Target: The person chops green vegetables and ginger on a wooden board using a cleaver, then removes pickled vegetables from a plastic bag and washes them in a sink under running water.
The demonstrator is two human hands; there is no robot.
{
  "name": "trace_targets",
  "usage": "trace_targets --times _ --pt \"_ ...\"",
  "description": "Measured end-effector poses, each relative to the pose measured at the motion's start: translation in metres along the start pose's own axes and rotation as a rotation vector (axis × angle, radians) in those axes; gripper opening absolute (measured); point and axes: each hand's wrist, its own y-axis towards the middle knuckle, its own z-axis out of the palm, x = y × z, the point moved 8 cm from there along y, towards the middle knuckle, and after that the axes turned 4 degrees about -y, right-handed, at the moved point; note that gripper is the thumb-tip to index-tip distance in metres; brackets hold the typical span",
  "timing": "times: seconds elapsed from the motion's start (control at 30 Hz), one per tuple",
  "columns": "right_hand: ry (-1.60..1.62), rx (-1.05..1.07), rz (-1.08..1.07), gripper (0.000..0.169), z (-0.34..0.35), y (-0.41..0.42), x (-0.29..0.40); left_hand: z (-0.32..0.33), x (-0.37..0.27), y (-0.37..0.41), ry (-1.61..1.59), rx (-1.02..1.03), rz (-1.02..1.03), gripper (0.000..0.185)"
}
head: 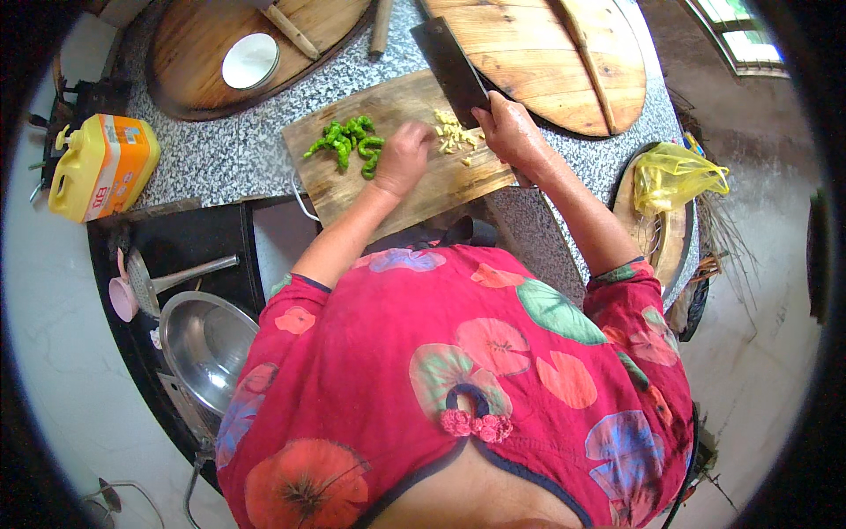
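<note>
A cleaver is held by its handle in my right hand, its broad dark blade slanting away over the far right part of a wooden cutting board. Beside the blade, small pale yellow chopped pieces, perhaps ginger or garlic, lie scattered on the board. My left hand is over the board, fingers curled at the left edge of those pieces. Whether anything is pinched in its fingers is hidden. Several green peppers lie in a pile just left of that hand.
Round wooden lids with bar handles cover the speckled counter: one on the left carries white bowls, another is behind the cleaver. A yellow jug stands far left, a steel basin lower left, a yellow plastic bag right.
</note>
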Motion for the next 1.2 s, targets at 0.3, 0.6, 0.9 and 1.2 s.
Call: trace_targets --times 0.3,0.6,0.9,1.2 --pt "-0.013 0.004 0.03 0.024 0.007 -0.014 -0.021 0.009 -0.015 0.015 0.222 -0.067 0.059 0.035" --pt "-0.081 0.039 -0.007 0.024 0.007 -0.017 -0.016 0.009 -0.011 0.01 0.019 0.0 -0.02 0.022" --pt "-0.146 0.172 -0.012 0.025 0.029 -0.016 0.002 0.01 0.002 0.003 0.067 0.084 -0.138 0.017" --pt "-0.177 0.216 0.023 0.023 0.046 -0.003 -0.002 0.024 0.01 0.006 0.248 0.176 -0.188 0.026"
